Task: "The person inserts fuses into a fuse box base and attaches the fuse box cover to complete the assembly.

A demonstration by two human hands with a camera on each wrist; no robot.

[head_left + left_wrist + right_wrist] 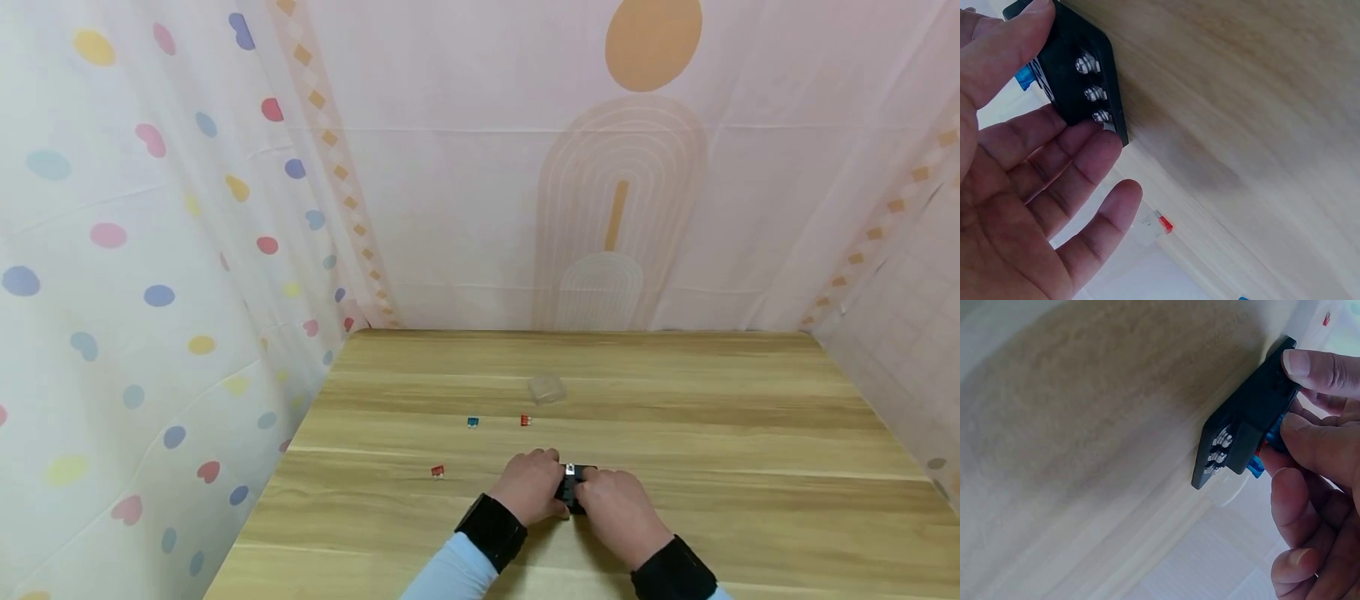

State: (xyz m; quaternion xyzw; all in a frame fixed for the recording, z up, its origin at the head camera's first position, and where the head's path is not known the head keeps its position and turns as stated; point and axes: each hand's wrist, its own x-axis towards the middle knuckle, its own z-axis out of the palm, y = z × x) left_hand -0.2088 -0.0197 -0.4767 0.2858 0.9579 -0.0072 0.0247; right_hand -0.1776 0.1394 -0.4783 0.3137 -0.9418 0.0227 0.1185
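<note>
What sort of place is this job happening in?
Probably an improvised indoor workspace: a wood-grain table, patterned fabric hung behind it like a curtain, and a black block with screw terminals in hand.

cover [547,388] behind the fuse block [572,490]

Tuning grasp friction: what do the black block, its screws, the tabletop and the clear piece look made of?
Black block: probably moulded plastic, mostly matte; even colour, rounded corners.
Screws: metal, likely plated; bright silvery glints.
Tabletop: wood or wood-look laminate, smooth; streaky grain.
Clear piece: likely plastic; wood tone shows through; glass not ruled out.
</note>
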